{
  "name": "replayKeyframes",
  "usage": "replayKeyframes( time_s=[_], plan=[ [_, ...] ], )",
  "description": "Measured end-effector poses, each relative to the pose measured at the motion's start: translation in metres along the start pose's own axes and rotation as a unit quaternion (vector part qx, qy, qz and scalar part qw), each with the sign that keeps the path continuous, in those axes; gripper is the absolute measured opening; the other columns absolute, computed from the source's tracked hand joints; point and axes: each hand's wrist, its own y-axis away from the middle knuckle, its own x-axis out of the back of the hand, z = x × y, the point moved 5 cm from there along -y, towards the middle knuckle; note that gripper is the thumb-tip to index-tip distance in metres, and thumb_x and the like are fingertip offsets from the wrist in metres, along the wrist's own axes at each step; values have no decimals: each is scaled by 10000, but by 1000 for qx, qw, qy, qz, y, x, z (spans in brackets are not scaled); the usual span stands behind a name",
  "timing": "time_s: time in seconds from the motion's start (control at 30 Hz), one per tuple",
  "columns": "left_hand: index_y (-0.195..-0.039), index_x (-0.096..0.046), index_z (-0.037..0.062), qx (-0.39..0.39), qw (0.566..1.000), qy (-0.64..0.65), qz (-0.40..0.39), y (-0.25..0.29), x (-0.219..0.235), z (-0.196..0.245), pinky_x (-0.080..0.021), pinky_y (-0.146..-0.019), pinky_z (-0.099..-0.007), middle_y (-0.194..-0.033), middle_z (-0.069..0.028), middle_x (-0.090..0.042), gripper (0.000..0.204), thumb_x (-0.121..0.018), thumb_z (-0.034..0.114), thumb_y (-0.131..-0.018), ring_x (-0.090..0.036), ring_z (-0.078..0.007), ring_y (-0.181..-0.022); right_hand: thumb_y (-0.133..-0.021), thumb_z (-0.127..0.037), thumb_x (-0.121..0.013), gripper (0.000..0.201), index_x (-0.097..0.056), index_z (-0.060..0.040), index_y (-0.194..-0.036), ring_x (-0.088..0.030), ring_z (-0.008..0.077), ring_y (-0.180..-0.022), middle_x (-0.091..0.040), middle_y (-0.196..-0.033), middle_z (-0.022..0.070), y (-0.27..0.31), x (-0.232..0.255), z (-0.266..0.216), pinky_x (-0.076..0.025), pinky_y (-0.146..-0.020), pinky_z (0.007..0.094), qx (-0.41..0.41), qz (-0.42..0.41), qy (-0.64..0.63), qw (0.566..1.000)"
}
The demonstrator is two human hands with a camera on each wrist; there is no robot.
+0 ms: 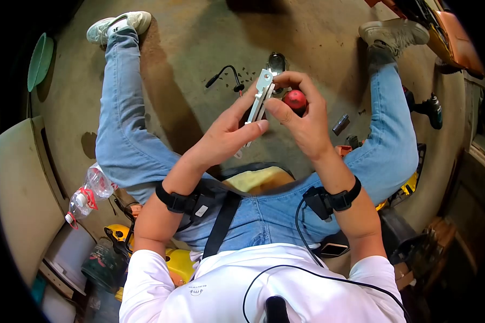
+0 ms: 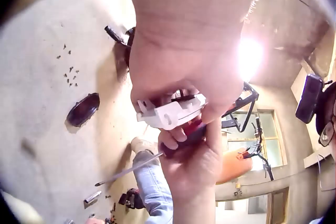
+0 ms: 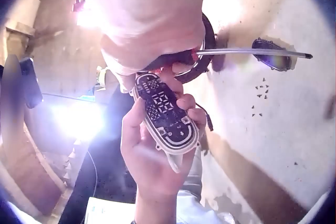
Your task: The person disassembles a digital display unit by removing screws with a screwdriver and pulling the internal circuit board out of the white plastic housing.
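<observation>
A slim white-framed display unit (image 1: pixel 260 102) is upright between the hands; in the right wrist view its dark face with digit segments (image 3: pixel 162 103) shows. The left hand (image 1: pixel 227 135) grips it, thumb along one edge and fingers around the far side. The right hand (image 1: pixel 309 121) holds a screwdriver by its red and black handle (image 1: pixel 295 100), the bare shaft (image 3: pixel 236 51) pointing away from the unit. Right thumb and forefinger are at the unit's upper end. The left wrist view shows the white back (image 2: pixel 169 117) beside the right hand (image 2: pixel 194 163).
On the floor lie a dark oval cover (image 2: pixel 83 109), scattered screws (image 3: pixel 261 88), a black cable (image 1: pixel 229 68) and a small metal piece (image 1: pixel 340 124). A drill (image 1: pixel 432 110) is beyond the right leg, plastic bottles (image 1: pixel 96 183) beside the left leg.
</observation>
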Motion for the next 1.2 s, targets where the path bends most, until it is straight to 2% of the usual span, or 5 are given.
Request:
replayKeyframes(
  time_s=[0.27,0.67,0.77,0.83,1.2],
  plan=[
    [-1564,-222,70,39,999,18,-23,2,2,0,-377,-764,-188,-1014,34,-499,721,-581,211,-956,-448,-51,-875,-832,-205,-767,375,-598,-18,-1110,-592,132,-967,-639,-1044,61,0,0,5,-489,-858,281,-13,-5,-26,1000],
    [-1565,-220,65,-8,1000,25,-2,2,3,4,-427,-876,-229,-1254,18,-502,717,-578,192,-957,-500,-72,-1007,-849,-167,-746,358,-599,-15,-1138,-583,138,-1008,-639,-1063,66,0,-1,3,-470,-900,283,-2,-23,-46,999],
    [-1559,-203,26,20,997,64,-25,3,2,7,-219,-1166,-342,-1584,-136,-279,719,-572,143,-953,-272,-211,-1446,-856,-151,-740,341,-601,-15,-1136,-583,139,-1014,-637,-1059,63,2,-1,2,-467,-903,281,-26,-21,-70,997],
    [-1564,-217,57,19,1000,13,-21,4,3,3,-423,-848,-231,-1258,3,-498,710,-564,195,-960,-506,-80,-985,-858,-143,-738,329,-603,-16,-1130,-583,139,-1015,-635,-1056,61,2,0,4,-466,-904,281,-39,-17,-84,996],
    [-1555,-195,47,32,993,84,-75,6,-8,2,-429,-797,-243,-1145,-41,-478,659,-475,233,-988,-464,-101,-866,-820,-162,-793,306,-606,-36,-1027,-577,110,-888,-624,-948,32,3,3,12,-489,-798,255,-60,2,-63,996]
  ],
)
